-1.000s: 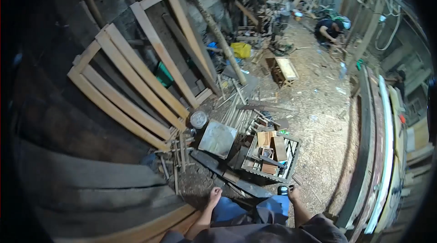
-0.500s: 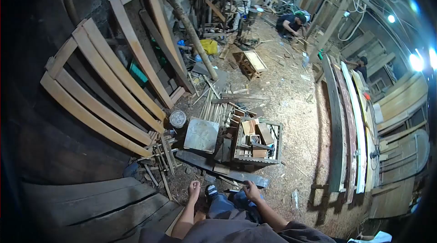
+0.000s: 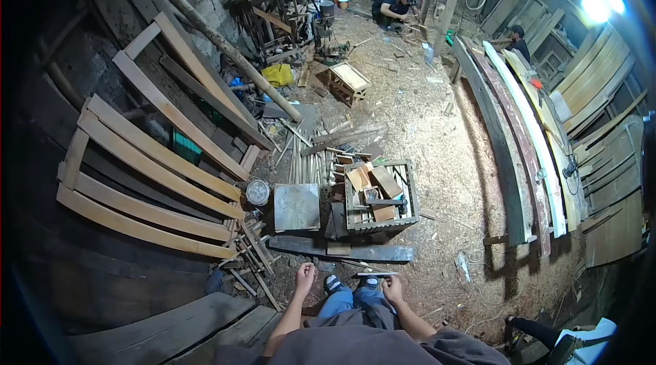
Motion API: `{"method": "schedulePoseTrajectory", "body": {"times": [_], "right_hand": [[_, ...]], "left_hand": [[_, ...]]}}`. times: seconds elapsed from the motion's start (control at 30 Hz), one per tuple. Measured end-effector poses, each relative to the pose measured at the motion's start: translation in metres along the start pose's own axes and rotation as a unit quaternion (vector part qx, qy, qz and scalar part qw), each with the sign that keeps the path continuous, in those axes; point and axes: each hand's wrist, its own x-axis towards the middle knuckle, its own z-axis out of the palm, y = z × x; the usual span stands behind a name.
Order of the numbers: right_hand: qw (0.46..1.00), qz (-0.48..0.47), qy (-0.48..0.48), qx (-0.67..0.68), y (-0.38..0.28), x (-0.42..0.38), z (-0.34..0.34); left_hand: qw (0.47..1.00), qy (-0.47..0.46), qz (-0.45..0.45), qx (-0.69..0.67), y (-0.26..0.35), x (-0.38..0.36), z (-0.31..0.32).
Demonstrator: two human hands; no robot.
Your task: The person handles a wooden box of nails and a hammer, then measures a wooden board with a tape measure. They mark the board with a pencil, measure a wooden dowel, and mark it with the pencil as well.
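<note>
My left hand [image 3: 306,279] is raised in front of my body with its fingers curled in; whether anything is inside them is hidden. To its right, my right hand [image 3: 392,290] is closed at the end of a thin, pale flat strip [image 3: 372,274]. The strip points left, above my shoe [image 3: 370,282]. Beyond both hands a long grey plank [image 3: 369,253] lies on the floor. Behind it stands a slatted wooden crate [image 3: 412,194] holding wood offcuts [image 3: 387,181] and a dark-handled tool, with a square pale-topped block [image 3: 296,206] to the left.
Curved wooden frames [image 3: 147,184] lean at the left, near a round tub [image 3: 257,192] and scrap sticks [image 3: 254,247]. Long boards [image 3: 502,153] rest on supports at the right. One person [image 3: 393,6] crouches at the back; another [image 3: 519,44] is behind the boards. Shavings cover the floor.
My view has turned right and tilted somewhat. The right hand's pale strip now shows clearly. A dark-clad limb and a white item have come further into view at lower right.
</note>
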Motion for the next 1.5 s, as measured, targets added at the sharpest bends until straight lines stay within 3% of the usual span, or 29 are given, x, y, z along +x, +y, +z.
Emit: {"method": "schedulePoseTrajectory", "body": {"times": [0.07,0.33,0.43,0.5,0.6,0.77,1.07,1.3,1.33,1.5], "right_hand": [[1.000,0.009,-0.025,0.014,0.005,0.007,0.002],[0.995,-0.056,0.036,0.071,-0.017,0.031,-0.027],[0.989,-0.063,0.045,0.124,-0.020,0.045,-0.037],[0.980,-0.132,0.082,0.127,-0.024,0.053,-0.044],[0.978,-0.095,0.077,0.172,-0.056,0.054,-0.071],[0.966,-0.132,0.121,0.188,-0.084,0.076,-0.082],[0.938,-0.049,0.223,0.262,-0.134,0.139,-0.094],[0.897,0.080,0.348,0.259,-0.150,0.240,-0.048],[0.897,0.122,0.337,0.260,-0.159,0.249,-0.042],[0.907,0.148,0.321,0.229,-0.239,0.271,-0.040]], "left_hand": [[1.000,-0.008,-0.008,-0.001,0.012,-0.011,0.005],[0.999,-0.051,-0.008,0.011,0.054,-0.022,0.046],[0.999,-0.049,0.017,0.006,0.084,-0.026,0.061],[0.998,-0.052,0.031,-0.001,0.100,-0.025,0.064],[0.996,-0.066,0.046,0.049,0.118,-0.018,0.070],[0.989,-0.105,0.083,0.057,0.160,0.013,0.078],[0.955,-0.256,0.109,0.102,0.230,0.155,0.140],[0.910,-0.386,0.108,0.103,0.249,0.357,0.228],[0.909,-0.386,0.112,0.108,0.255,0.376,0.234],[0.896,-0.421,0.084,0.112,0.287,0.444,0.226]]}}
